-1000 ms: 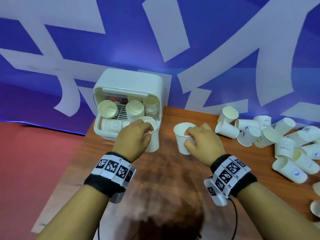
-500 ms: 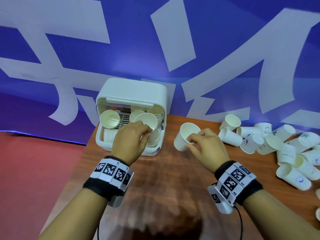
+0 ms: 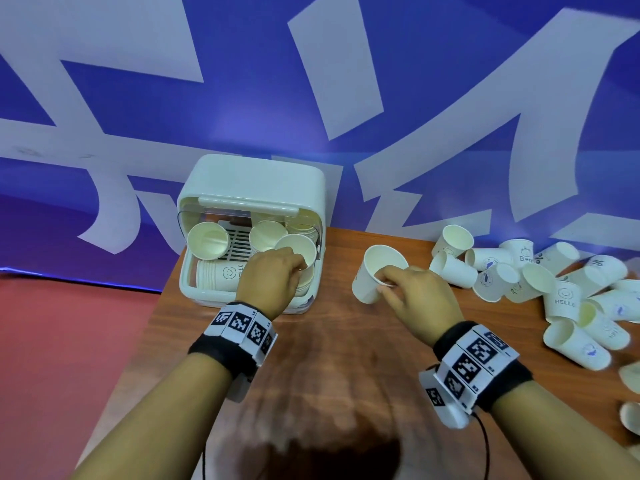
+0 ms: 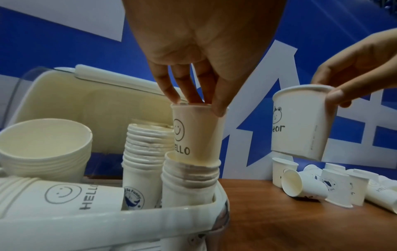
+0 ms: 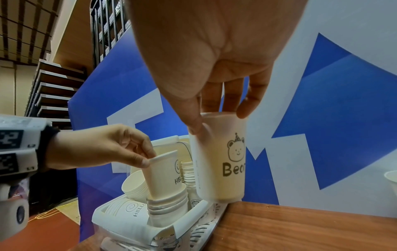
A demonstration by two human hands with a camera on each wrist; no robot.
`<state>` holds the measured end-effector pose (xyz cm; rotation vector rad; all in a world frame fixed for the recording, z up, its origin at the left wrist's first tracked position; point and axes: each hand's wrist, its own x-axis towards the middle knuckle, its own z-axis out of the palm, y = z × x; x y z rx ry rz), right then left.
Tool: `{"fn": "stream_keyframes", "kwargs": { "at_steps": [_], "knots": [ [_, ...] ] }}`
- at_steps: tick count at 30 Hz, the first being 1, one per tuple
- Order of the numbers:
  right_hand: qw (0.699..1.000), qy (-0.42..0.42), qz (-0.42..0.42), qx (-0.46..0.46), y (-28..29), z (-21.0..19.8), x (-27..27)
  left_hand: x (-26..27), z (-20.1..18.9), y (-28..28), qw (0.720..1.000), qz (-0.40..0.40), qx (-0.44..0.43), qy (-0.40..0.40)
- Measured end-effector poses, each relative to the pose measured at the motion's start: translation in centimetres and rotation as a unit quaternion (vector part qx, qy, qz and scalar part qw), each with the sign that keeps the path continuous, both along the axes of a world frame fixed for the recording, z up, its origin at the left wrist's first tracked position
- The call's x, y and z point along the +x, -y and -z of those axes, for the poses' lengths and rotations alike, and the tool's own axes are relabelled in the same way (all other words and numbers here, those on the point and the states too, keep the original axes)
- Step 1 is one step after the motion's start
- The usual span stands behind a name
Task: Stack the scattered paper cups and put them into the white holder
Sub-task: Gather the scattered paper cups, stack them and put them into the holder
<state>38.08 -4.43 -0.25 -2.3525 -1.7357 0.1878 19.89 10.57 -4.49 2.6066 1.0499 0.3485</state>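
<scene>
The white holder point(image 3: 256, 181) stands at the table's back left with its lid up, holding several cup stacks. My left hand point(image 3: 273, 275) pinches the rim of a "HELLO" cup point(image 4: 195, 134) that sits partly down in the front right stack point(image 4: 190, 183) in the holder point(image 4: 107, 220). My right hand point(image 3: 415, 296) pinches the rim of a "Bear" cup point(image 3: 375, 277), tilted and lifted off the table just right of the holder; the right wrist view shows this cup point(image 5: 223, 161) beside the holder point(image 5: 120, 225). Scattered cups point(image 3: 561, 282) lie at the right.
A blue and white banner point(image 3: 346, 98) stands right behind the table point(image 3: 329, 358). The table's left edge borders a red floor point(image 3: 69, 358). A stack of "HELLO" cups point(image 3: 221, 273) lies on its side along the holder's front. More loose cups point(image 3: 628, 375) sit at the right edge.
My left hand carried its cup from in front of the holder into it and set it onto the front right stack. My right hand lifted and tilted the Bear cup.
</scene>
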Motion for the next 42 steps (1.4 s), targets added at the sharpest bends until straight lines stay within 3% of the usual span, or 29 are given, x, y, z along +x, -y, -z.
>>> {"fn": "stream_keyframes", "kwargs": {
  "at_steps": [6, 14, 20, 25, 31, 42],
  "knots": [
    [1.000, 0.002, 0.008, -0.012, 0.2, -0.2, 0.0, 0.8, 1.5, -0.5, 0.997, -0.008, -0.050, -0.053],
    [1.000, -0.002, 0.005, -0.018, -0.3, -0.1, -0.5, 0.1, 1.7, -0.2, 0.991, -0.024, -0.126, -0.047],
    [1.000, -0.008, -0.018, -0.012, -1.4, 0.4, -1.2, -2.1, 0.6, -0.8, 0.990, -0.059, -0.114, 0.056],
    [0.997, -0.015, -0.055, 0.048, -4.4, -0.3, -3.0, -4.5, -1.6, -1.7, 0.983, -0.093, -0.083, 0.133],
    [0.996, -0.011, -0.088, 0.027, -8.2, 0.6, -5.1, -6.4, -3.3, -1.5, 0.978, -0.116, -0.079, 0.152],
    [0.993, -0.015, -0.104, -0.047, -10.1, 3.3, -6.2, -8.0, -3.7, -1.9, 0.973, -0.128, -0.080, 0.172]
  ]
}}
